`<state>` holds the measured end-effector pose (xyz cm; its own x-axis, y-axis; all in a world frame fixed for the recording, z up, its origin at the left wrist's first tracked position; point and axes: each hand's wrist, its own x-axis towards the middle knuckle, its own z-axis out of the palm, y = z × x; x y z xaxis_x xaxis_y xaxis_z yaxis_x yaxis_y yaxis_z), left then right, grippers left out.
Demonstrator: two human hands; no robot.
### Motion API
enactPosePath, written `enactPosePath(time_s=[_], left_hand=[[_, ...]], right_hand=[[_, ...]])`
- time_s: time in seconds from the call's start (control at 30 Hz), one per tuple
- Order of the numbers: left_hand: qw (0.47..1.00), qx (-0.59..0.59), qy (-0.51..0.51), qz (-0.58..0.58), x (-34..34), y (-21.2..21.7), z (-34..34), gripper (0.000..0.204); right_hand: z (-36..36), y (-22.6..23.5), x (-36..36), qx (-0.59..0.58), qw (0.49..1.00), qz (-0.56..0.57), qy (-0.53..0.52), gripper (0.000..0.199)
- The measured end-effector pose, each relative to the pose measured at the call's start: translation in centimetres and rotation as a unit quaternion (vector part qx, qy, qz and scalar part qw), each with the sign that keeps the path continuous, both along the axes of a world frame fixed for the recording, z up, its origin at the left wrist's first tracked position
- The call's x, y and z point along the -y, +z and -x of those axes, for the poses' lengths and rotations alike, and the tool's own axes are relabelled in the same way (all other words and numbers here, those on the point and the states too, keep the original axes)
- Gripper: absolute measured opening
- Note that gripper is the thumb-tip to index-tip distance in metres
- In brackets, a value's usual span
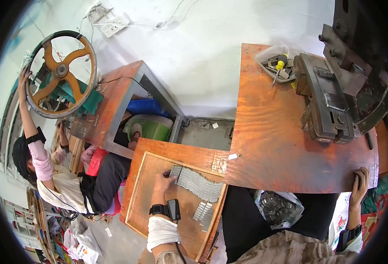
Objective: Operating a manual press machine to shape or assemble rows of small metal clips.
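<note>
head view: the left hand [161, 181] is at the left end of a tightly packed row of small grey metal pieces [198, 184], which lies toward the far side of a shallow wooden tray [143, 200]. its fingers are narrow, close against the end pieces; i cannot tell whether they pinch one. nearer in the tray, to the right, sits a smaller metal cluster [200, 210]. the right hand [360, 187] is at the near right edge of the bench [269, 149], its fingers curled; whether they hold anything i cannot tell. a clear bag of metal pieces [277, 209] lies on the lap.

i would judge that light, even pressure suits the row best: its wavy near edge suggests the pieces slip easily, and a hard sideways push might buckle the line. handling only the end piece, with thumb and fingertip, should leave its neighbours standing.
</note>
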<state>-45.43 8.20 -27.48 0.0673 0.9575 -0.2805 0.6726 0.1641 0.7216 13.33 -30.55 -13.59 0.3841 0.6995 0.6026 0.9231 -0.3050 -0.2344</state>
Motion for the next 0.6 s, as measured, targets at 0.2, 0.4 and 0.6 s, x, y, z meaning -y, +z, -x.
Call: enactPosePath(time_s=[0.2,0.4,0.6], left_hand=[[0.981,-0.169,-0.077,-0.051,0.5,0.8,-1.8,0.052],[0.989,-0.128,-0.027,-0.075,0.3,-0.2,-0.9,0.054],[0.995,-0.083,0.057,-0.029,0.6,0.3,-1.1,0.047]], right_hand=[[0.1,0.0,0.2,0.006,1.000,-0.004,-0.007,0.010],[0.3,-0.1,-0.4,-0.011,1.000,-0.007,-0.007,0.010],[0.8,1.2,-0.6,-0.009,1.000,-0.016,-0.011,0.011]])
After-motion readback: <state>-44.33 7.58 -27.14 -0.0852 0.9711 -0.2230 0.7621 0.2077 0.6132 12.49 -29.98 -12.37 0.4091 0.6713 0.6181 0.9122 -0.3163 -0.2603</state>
